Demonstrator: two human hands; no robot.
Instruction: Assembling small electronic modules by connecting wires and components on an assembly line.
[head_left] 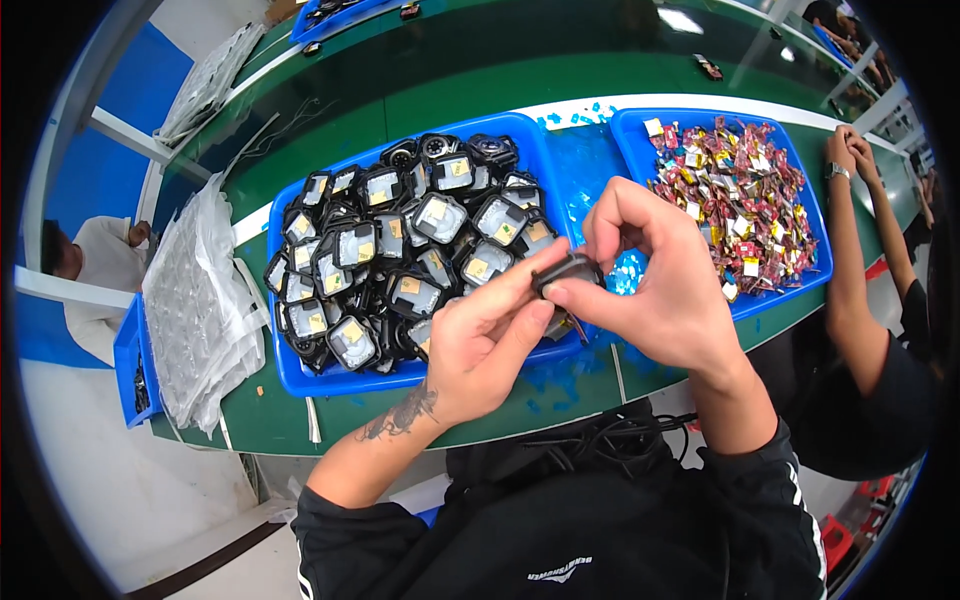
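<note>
Black and pinched between left hand (487, 345) and right hand (665, 285) over left tray (345, 385), by its right edge: keep case (566, 273) steady, grip by the rim, press lightly with thumbs, avoid smudging the face.

Green worktable (460, 92)
Supports left blue tray (288, 378) and right blue tray (827, 272) side by side, crumpled clear plastic sheets (205, 310) at the left end, blue scraps (550, 388) near the front edge, small packet (708, 67) toward the back.
</note>
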